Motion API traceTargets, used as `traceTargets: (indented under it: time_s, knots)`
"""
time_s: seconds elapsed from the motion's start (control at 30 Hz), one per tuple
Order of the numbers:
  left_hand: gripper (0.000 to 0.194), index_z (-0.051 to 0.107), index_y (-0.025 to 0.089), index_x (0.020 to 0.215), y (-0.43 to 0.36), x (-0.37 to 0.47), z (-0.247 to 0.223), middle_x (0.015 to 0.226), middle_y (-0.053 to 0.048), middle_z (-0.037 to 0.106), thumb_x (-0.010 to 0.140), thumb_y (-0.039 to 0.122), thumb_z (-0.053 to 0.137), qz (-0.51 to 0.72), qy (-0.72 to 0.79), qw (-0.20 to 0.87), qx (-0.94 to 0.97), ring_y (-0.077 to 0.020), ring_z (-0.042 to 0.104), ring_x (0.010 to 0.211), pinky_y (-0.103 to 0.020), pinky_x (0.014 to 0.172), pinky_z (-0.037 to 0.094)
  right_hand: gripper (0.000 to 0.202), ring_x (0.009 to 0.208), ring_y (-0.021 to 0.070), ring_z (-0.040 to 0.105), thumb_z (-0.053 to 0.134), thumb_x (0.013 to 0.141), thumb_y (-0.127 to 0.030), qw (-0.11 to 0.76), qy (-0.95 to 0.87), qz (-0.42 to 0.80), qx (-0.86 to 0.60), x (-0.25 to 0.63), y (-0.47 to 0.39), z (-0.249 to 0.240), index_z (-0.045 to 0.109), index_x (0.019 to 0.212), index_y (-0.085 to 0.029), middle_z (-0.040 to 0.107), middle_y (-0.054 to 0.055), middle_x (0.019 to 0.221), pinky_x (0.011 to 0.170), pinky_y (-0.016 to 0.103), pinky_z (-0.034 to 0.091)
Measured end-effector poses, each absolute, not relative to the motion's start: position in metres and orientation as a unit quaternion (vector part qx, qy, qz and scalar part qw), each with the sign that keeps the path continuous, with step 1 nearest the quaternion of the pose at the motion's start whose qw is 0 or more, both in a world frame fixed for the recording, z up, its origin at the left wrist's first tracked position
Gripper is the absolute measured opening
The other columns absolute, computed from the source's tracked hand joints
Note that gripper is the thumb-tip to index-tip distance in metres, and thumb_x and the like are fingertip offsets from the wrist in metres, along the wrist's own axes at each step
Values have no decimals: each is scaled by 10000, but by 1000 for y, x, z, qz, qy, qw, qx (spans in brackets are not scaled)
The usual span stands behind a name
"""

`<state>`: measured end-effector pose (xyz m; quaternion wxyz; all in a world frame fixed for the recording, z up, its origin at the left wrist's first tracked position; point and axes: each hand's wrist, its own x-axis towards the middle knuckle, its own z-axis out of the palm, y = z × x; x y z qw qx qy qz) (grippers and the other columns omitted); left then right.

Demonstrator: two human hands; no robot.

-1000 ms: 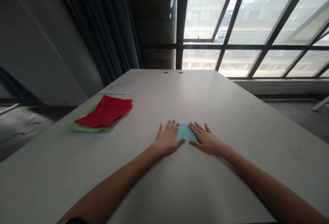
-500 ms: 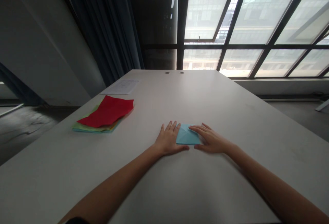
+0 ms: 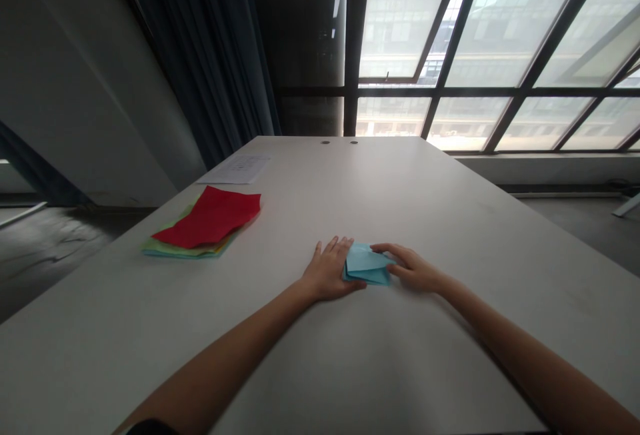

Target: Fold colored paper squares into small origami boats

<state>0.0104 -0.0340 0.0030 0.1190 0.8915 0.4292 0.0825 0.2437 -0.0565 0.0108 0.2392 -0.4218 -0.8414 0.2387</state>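
Note:
A small folded sheet of light blue paper (image 3: 367, 258) lies on the white table in front of me, its front flap lifted and bent away from the layers below. My left hand (image 3: 327, 270) rests flat along the paper's left edge, fingers spread, with the thumb near its front corner. At the right edge, my right hand (image 3: 414, 270) pinches the raised flap between thumb and fingers. The fingertips hide part of that edge.
On the table (image 3: 310, 368) to the left lies a stack of coloured paper, a red sheet (image 3: 215, 215) on top of green ones. Behind it is a printed white sheet (image 3: 237, 170). A dark curtain (image 3: 200, 42) and windows (image 3: 400, 28) stand beyond the table.
My right hand has closed on the paper's right side and raised a flap, which lay flat before. My left hand has stayed almost in place.

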Motion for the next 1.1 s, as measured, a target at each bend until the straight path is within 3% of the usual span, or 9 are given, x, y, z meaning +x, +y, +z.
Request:
traceTargets:
  time_s: [0.3, 0.47, 0.6, 0.7, 0.9, 1.1]
  knots:
    - [984, 98, 199, 1376, -32, 6, 5, 1412, -120, 253, 621, 673, 514, 86, 389, 155, 904, -311, 126, 1313, -590, 1013, 62, 402, 933, 199, 581, 501, 701, -186, 320, -809, 217, -442, 243, -52, 5, 533, 1102, -199, 633, 66, 1025, 834, 354, 443]
    - [1027, 110, 202, 1374, -33, 5, 8, 1401, -133, 273, 578, 647, 582, 98, 354, 167, 915, -310, 124, 1314, -571, 1025, 29, 276, 850, 195, 600, 496, 726, -216, 342, -762, 238, -495, 244, -48, 2, 618, 972, -196, 663, 48, 945, 767, 327, 462]
    - [1072, 98, 188, 1378, -34, 5, 11, 1417, -153, 224, 550, 633, 613, 95, 346, 183, 915, -316, 122, 1314, -552, 1032, 20, 211, 642, 172, 587, 489, 747, -319, 368, -702, 281, -541, 248, -41, -4, 629, 753, -161, 653, 13, 687, 598, 286, 470]
    - [1071, 74, 197, 1381, -35, 5, 12, 1428, -143, 198, 559, 618, 615, 98, 337, 187, 918, -316, 118, 1315, -550, 1033, 31, 181, 545, 150, 547, 533, 690, -322, 418, -639, 319, -561, 249, -37, -9, 578, 638, -154, 602, -11, 561, 508, 257, 449]
    - [923, 197, 242, 1350, -34, 3, 12, 1392, -100, 303, 602, 616, 588, 109, 312, 183, 926, -319, 151, 1307, -571, 1021, 79, 117, 542, 141, 584, 569, 619, -226, 519, -479, 451, -545, 244, -36, -11, 559, 716, -160, 629, -12, 612, 536, 269, 492]
    - [748, 355, 224, 1277, -31, 4, 9, 1329, -91, 405, 654, 574, 576, 154, 336, 199, 908, -287, 265, 1270, -492, 1035, 174, 181, 633, 163, 633, 565, 612, -183, 535, -432, 510, -516, 241, -38, -10, 550, 793, -177, 663, 8, 718, 628, 300, 533]
